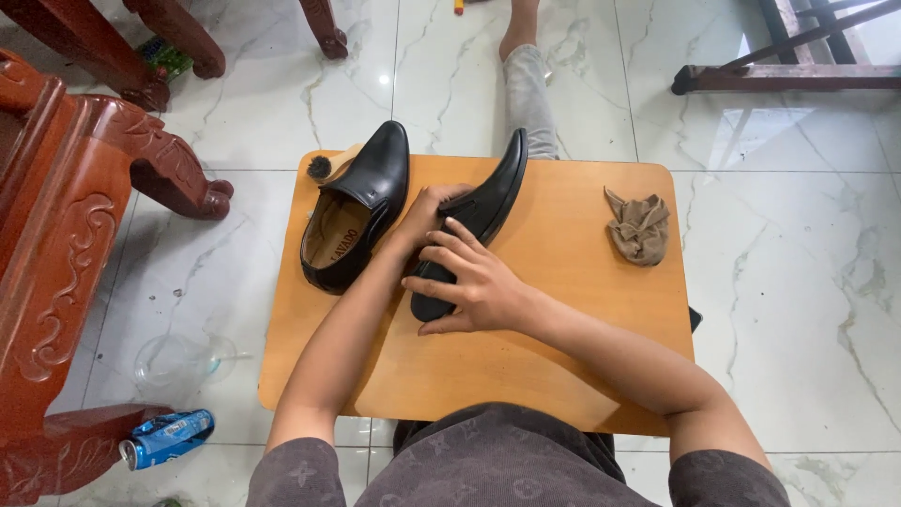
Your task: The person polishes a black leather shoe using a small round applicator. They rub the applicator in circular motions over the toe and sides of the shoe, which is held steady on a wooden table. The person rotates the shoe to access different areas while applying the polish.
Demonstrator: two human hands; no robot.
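While the second black shoe (357, 211) stands upright just to the left, a black shoe (474, 221) lies on its side mid-counter (563, 310), toe pointing away; the right hand (474, 286) clasps its heel, the left hand (427, 211) grips its upper.

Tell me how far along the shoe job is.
Done: nothing shows clearly; both black shoes look alike in shine. In hand: the left hand and right hand hold one shoe on its side on the table. Left: the other shoe sits untouched, with the brush and cloth lying unused.
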